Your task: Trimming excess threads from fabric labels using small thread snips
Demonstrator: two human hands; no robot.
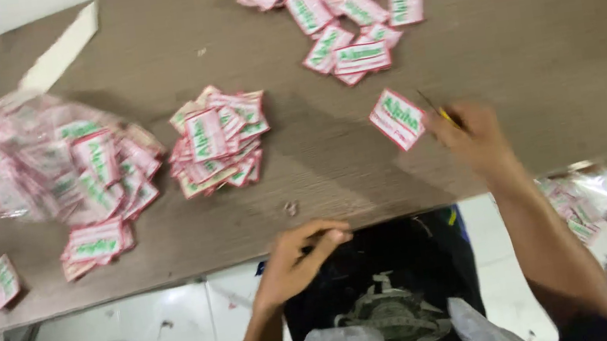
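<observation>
While the brown bench (524,63) carries far more labels than I have in hand, most of the sorting looks undone to me. Largest is the clear bag of labels (38,170) at the left, bulging and spilling a few loose ones. Next comes the scattered heap (345,12) at the far edge, then the small stack (220,138) in the middle. Smallest is the single label (396,119), white with a pink border and green lettering, tilted at the tips of my right hand (475,136), whose fingers pinch it along with a thin yellow tool (440,113). My left hand (301,257) curls at the bench edge; whether it holds anything I cannot tell.
</observation>
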